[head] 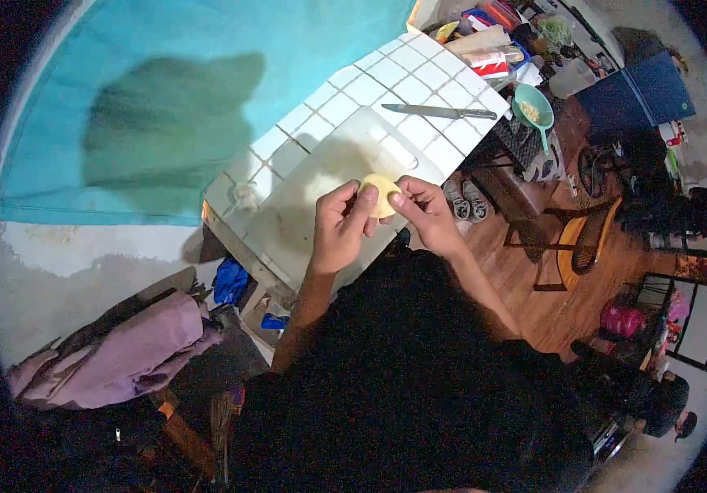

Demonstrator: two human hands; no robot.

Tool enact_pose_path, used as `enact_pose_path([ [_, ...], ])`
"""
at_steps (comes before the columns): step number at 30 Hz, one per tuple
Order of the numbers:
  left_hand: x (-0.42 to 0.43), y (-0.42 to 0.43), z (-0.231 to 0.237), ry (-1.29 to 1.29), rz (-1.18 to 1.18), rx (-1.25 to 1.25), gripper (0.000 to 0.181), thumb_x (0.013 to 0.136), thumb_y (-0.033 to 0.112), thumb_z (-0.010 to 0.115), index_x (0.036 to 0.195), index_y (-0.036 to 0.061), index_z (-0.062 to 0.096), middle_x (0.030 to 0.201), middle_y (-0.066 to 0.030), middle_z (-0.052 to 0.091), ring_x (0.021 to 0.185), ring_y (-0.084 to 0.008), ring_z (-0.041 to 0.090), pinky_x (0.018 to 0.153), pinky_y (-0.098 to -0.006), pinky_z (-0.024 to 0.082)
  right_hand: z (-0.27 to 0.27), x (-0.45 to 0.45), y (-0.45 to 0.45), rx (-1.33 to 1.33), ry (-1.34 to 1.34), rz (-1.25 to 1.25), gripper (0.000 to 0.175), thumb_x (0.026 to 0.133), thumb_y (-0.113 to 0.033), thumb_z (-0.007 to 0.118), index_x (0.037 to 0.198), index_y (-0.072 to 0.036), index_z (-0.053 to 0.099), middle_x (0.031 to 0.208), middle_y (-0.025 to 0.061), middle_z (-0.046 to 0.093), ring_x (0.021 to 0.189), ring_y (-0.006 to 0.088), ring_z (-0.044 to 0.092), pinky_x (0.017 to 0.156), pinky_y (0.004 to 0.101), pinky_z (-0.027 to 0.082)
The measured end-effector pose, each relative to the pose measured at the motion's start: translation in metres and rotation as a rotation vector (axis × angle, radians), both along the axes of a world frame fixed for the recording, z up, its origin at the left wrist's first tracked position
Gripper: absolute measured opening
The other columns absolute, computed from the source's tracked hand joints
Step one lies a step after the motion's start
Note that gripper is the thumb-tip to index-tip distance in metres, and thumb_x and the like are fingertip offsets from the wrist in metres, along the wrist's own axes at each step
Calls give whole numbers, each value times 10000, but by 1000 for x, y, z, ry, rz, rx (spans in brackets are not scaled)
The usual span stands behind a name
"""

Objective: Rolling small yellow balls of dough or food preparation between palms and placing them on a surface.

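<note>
A thin, round, pale yellow piece, probably dough (380, 200), is pinched between both hands over the board. My left hand (344, 215) grips its left side, the thumb lying on its face. On the opposite side my right hand (424, 206) holds the edge between thumb and fingers. Below the hands lies a translucent white cutting board (286, 237) with a handle slot, dusted with pale powder. A kitchen knife (433, 111) rests beyond it on the white-tiled counter (353, 83), its handle towards the right edge.
A mint-green handled bowl (533, 105) with pale shreds stands off the counter's right end. Packages (489, 55) crowd the far right corner. A crumpled pale wad (243, 197) sits left of the board. Shoes (465, 200) and a wooden chair (575, 246) occupy the floor.
</note>
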State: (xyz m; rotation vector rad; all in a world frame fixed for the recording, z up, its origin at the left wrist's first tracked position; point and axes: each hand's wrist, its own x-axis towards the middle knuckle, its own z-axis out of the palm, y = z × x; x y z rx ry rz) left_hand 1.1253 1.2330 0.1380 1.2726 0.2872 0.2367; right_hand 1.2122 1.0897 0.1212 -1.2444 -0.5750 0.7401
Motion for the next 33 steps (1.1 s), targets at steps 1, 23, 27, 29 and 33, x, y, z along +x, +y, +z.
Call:
enact_pose_path([
  [1,0,2,-2,-3,-38,58,296,990,219,545,789,2,551,647,14,528,540,-31,442,482,-210,351,4,-1,1,2,-1,-6,235,988,-198,547,896,9,612,821,33,614,741,82,558,656,248,464],
  [23,3,-1,1,-94,-60,261,335,1007,211,485,775,-30,517,601,-16,449,585,-56,384,507,-276,327,10,-12,28,-30,-125,-303,393,1036,-295,430,779,-33,570,651,-45,505,595,34,422,528,232,358],
  [27,1,3,-8,-5,-73,250,356,1004,209,489,735,-24,467,583,-22,418,576,-59,361,495,-288,307,23,-17,31,-38,-62,-249,408,1035,-301,438,751,-30,546,639,-65,450,620,28,389,531,234,348],
  [29,8,-2,1,-84,77,344,373,999,203,501,711,-19,423,566,-23,367,569,-66,324,486,-297,280,14,-13,27,-68,-150,-264,416,1037,-299,434,740,-29,542,636,-68,444,623,27,386,531,234,346],
  [33,12,1,12,-84,-75,430,378,995,205,510,710,-21,407,578,-30,341,584,-66,308,490,-296,269,22,-14,27,-56,-241,-309,434,1035,-302,437,713,-28,537,616,-70,455,606,29,402,527,236,356],
])
